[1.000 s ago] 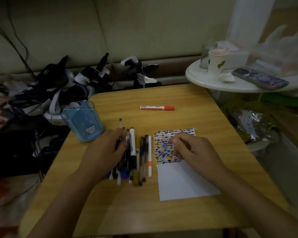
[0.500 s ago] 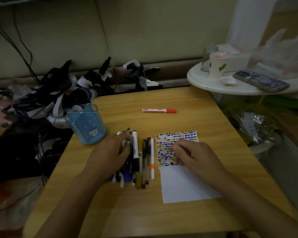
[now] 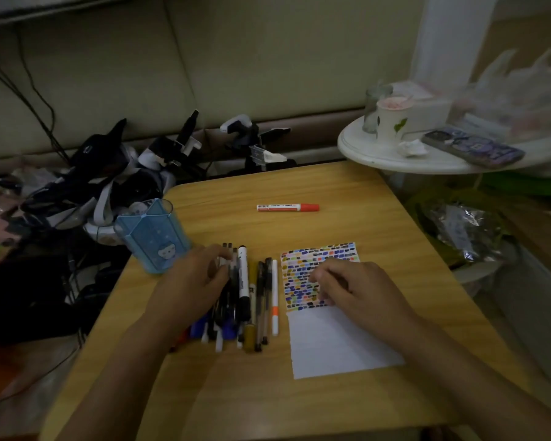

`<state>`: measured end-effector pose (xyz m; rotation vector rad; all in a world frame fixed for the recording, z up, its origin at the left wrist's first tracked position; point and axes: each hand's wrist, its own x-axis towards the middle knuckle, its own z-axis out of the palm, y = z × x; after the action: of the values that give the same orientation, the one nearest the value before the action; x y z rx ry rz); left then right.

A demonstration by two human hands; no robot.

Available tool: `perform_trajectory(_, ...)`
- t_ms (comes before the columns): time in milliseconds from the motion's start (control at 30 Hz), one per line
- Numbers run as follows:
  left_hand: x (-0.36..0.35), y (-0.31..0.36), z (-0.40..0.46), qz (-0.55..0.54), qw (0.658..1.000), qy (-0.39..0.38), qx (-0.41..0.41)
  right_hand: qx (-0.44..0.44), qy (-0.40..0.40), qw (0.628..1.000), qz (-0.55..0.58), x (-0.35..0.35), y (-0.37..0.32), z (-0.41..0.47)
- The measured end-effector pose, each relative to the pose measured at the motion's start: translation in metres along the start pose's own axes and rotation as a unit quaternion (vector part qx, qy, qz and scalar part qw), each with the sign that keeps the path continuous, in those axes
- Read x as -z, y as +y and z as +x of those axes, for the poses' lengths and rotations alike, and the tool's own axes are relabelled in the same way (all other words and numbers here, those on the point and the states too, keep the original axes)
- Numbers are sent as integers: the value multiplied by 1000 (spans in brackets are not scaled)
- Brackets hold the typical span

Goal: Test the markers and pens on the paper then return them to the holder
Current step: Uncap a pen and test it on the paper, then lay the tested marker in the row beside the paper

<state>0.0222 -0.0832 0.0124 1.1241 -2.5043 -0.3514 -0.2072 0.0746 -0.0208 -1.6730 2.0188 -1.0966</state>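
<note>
Table (image 3: 299,393): wooden, carries everything below.
Paper (image 3: 337,342): at 3 o'clock of the pens; right hand (image 3: 360,291) rests on it, fingers loosely curled, grasping nothing.
Holder (image 3: 155,238): blue, at 10 o'clock of the pens; contents unclear.
Pens (image 3: 252,297): row beside the paper; left hand (image 3: 191,281) lies on them, grasp unclear.
Red marker (image 3: 287,207): alone, at 12 o'clock.

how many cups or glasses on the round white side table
2: a white paper cup with a green leaf print near the table's front edge, and a clear glass just behind it to the left. Bags behind may hide more.
</note>
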Motion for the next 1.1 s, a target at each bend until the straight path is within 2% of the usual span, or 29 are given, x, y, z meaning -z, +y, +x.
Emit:
perform_trajectory(167,1,9,23,-13,1000,-5,-17,3,-1,999,-32,5,3,2)
perform_trajectory(333,-10,47,71,13,999,-22,-41,6,3,998,-66,13,6,3)
perform_trajectory(467,-32,77,122,114,990,-44,-78,7,9,998,-66,20,9,3)
perform_trajectory(633,-62,80,166,257,955,-116,-93,5,12,998,-69,27,14,2)
perform_trajectory(733,-71,77,180,254,954,-140,-78,6,10,997,-71,31,19,0)
perform_trajectory(1000,-84,87,182,313,930,-153,-115,-2,-6,997,-72,32,24,-4)
perform_trajectory(1100,-78,93,175,286,941,-139,-112,-6,-1,998,-69,33,24,-3)
